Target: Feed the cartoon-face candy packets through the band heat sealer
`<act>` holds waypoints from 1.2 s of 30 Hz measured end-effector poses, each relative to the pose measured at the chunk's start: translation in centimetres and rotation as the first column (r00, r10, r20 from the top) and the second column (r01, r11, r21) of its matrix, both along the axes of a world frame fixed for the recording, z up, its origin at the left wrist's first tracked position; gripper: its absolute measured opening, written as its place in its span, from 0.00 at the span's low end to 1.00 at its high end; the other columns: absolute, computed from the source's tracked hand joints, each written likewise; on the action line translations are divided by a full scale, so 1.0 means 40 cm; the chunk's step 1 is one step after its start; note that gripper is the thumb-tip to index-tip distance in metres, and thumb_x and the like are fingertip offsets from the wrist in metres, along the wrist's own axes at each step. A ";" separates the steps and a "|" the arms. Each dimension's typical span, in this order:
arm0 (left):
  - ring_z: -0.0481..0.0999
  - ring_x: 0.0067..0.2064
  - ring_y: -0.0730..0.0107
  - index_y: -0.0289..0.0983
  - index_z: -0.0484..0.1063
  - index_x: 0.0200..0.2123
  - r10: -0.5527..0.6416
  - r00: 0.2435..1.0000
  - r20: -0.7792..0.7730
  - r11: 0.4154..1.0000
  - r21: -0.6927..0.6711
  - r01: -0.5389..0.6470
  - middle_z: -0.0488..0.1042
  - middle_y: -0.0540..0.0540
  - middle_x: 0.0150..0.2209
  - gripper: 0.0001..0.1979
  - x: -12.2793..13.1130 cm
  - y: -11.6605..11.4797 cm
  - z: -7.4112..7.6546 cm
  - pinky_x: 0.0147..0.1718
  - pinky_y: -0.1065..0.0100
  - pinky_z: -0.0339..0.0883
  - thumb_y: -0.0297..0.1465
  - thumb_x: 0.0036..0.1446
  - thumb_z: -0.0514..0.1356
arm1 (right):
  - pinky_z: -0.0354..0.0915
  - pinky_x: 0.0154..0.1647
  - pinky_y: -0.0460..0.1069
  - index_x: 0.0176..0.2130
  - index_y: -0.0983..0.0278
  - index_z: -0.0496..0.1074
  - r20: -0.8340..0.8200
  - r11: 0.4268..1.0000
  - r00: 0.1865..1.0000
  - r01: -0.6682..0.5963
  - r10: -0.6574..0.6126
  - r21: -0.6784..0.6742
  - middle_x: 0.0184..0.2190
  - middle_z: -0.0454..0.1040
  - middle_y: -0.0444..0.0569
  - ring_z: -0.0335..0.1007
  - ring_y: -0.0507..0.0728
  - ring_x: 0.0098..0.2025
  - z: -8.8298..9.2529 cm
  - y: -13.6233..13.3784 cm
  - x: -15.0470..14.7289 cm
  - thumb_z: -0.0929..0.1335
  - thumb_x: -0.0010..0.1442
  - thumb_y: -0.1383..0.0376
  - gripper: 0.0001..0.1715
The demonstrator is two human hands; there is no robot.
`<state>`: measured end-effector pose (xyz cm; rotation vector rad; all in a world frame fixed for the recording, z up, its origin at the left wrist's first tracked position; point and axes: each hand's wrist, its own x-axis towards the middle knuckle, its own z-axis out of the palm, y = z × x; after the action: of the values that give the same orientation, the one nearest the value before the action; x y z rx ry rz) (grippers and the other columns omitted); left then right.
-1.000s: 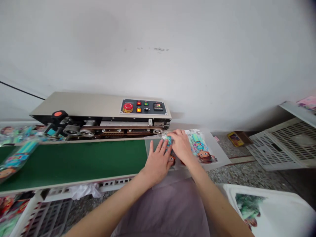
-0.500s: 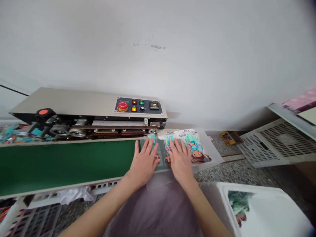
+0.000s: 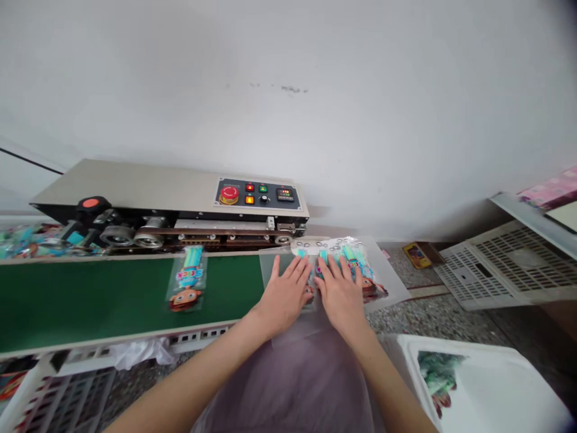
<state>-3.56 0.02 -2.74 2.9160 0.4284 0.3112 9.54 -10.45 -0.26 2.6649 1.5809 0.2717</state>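
White wall (image 3: 324, 132) fills the upper part of my view, rising behind the belt (image 3: 112, 294). Along the belt's far edge I have the beige machine (image 3: 148, 183), its buttons lit. Green and flat, the belt itself runs out to the left. A white tub (image 3: 509, 385) sits lower down, off the belt's right end, and a pale crate (image 3: 500, 270) stands on the floor further right of it.

Clear plastic (image 3: 392, 285) lies across the belt's right end and reaches past it; I cannot tell whether it is one piece or several. Both my hands are there, side by side and apart from each other. I have the left hand (image 3: 283, 297) palm down, its fingers spread over one packet (image 3: 308, 291); the right hand (image 3: 342, 297) is spread the same way over others (image 3: 356, 260), with neither one gripping. Another packet (image 3: 188, 276) lies alone on the belt, left of the hands, printed face up. Beyond the belt's right end I see a small yellow box (image 3: 417, 255). Smallest is the red button (image 3: 229, 192) on the machine, above the belt.
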 end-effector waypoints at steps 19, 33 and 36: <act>0.49 0.73 0.47 0.34 0.60 0.68 0.136 0.991 -0.017 0.991 0.005 -0.136 0.54 0.37 0.72 0.29 -0.022 0.028 0.071 0.68 0.33 0.39 0.44 0.73 0.43 | 0.47 0.67 0.71 0.67 0.62 0.63 0.038 0.988 0.987 0.156 -0.156 0.015 0.70 0.59 0.54 0.49 0.70 0.72 0.057 -0.036 0.061 0.57 0.73 0.57 0.28; 0.53 0.72 0.41 0.36 0.63 0.67 0.239 0.964 -0.112 0.970 0.079 -0.232 0.55 0.34 0.71 0.26 -0.117 0.076 0.032 0.66 0.31 0.43 0.40 0.70 0.51 | 0.58 0.58 0.64 0.68 0.67 0.60 -0.111 0.981 0.975 0.189 -0.192 -0.035 0.71 0.55 0.62 0.61 0.71 0.63 0.029 0.071 -0.106 0.56 0.72 0.46 0.38; 0.55 0.71 0.42 0.33 0.66 0.65 0.259 0.962 -0.084 0.964 0.087 -0.252 0.59 0.33 0.69 0.24 -0.112 0.067 0.057 0.67 0.32 0.42 0.36 0.70 0.51 | 0.61 0.55 0.62 0.68 0.62 0.61 -0.179 0.987 0.973 0.133 -0.148 -0.095 0.72 0.55 0.56 0.61 0.69 0.63 0.061 0.056 -0.091 0.54 0.73 0.47 0.35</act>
<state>-8.03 2.72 -0.45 2.9578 0.8297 0.2285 5.88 -8.22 2.19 2.7900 1.4011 -0.0481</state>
